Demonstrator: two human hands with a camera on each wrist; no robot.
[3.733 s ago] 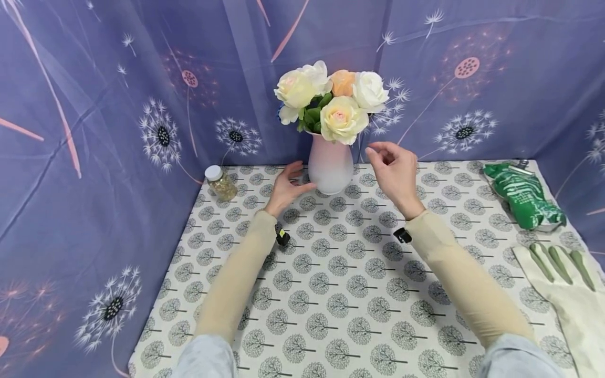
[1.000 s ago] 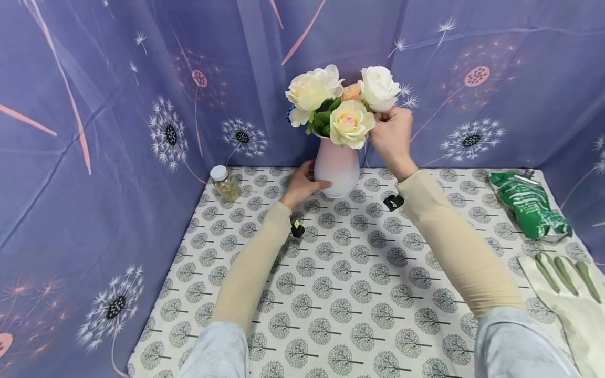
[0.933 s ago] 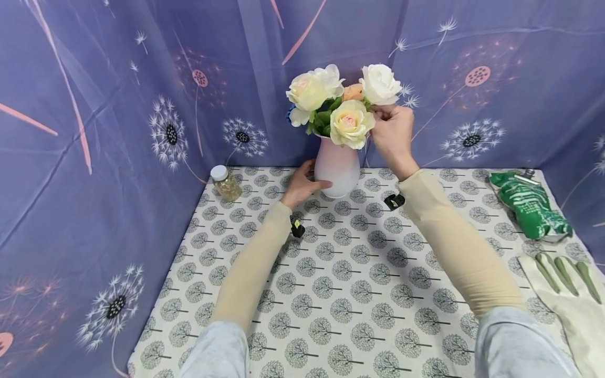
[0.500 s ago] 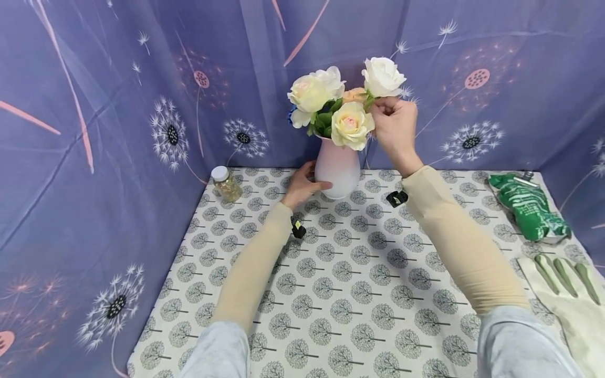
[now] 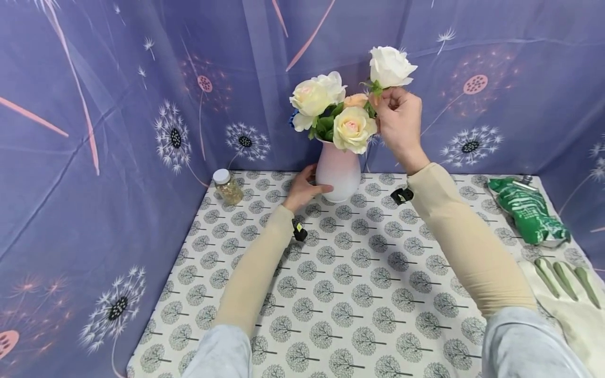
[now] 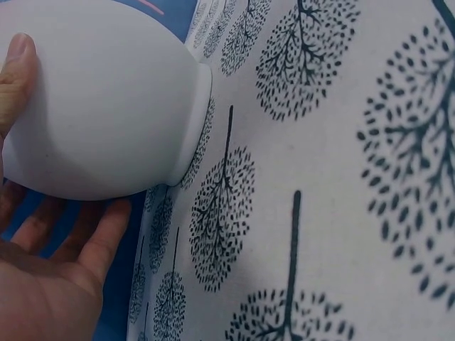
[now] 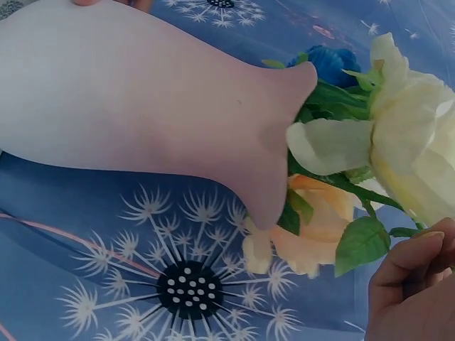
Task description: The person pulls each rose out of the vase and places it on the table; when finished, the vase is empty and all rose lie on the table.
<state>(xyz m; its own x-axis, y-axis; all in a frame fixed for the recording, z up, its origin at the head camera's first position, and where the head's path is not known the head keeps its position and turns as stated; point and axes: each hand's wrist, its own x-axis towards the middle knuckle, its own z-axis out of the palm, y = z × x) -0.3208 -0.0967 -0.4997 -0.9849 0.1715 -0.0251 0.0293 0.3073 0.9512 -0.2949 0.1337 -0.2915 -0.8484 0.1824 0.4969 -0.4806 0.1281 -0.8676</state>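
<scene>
A pink-and-white vase [image 5: 337, 173] stands upright near the back edge of the table. My left hand [image 5: 304, 190] holds its lower left side; the left wrist view shows the thumb on one side of the vase [image 6: 106, 99] and the fingers along the other. Above the rim at right, my right hand [image 5: 402, 123] pinches a white rose [image 5: 391, 67] just below its bloom. The lower part of that stem is hidden. Still in the vase are a pale yellow rose [image 5: 352, 128], a peach flower [image 5: 355, 100], cream blooms [image 5: 311, 97] and a blue flower [image 7: 330, 65].
A white-lidded jar [image 5: 228, 188] stands at the back left. On the right lie a green bag [image 5: 529, 212] with a metal clip and a pale glove [image 5: 567, 304] with green stripes. A purple dandelion-print curtain [image 5: 264, 42] closes off the back and sides.
My right hand, earlier apart from the flowers, has taken hold of the white rose and raised it above the other blooms. My left hand has closed in on the vase.
</scene>
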